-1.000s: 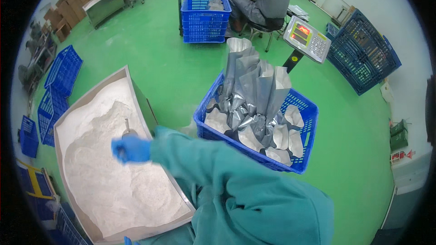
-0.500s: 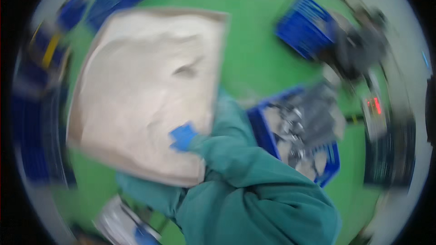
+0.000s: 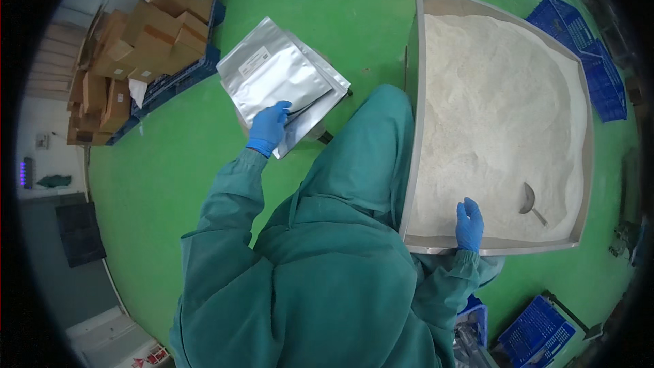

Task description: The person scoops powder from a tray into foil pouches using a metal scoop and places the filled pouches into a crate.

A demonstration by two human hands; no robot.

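Observation:
My left hand (image 3: 268,128), in a blue glove, has its fingers closed on the near edge of a silver foil bag (image 3: 262,71). That bag is the top one of a small stack, and a dark gap shows under its edge by my fingers. On my right is a large metal tray (image 3: 413,184) holding off-white powder (image 3: 490,109). Over the tray's near rim lies my right hand (image 3: 469,226), also gloved in blue, empty with fingers loosely bent and slightly apart. A metal scoop (image 3: 529,199) rests in the powder to the right of that hand.
Cardboard boxes (image 3: 146,34) are piled on a blue pallet (image 3: 178,71) at the far left. Blue crates (image 3: 579,37) stand beyond the tray. Another blue crate (image 3: 536,330) sits at the lower right, near a crate of silver bags (image 3: 470,341). The floor (image 3: 163,197) is green.
My view has swung left, so the tray now appears on the right and the foil bags in front. My right hand has drawn back to the tray's near rim. The earlier frame is blurred.

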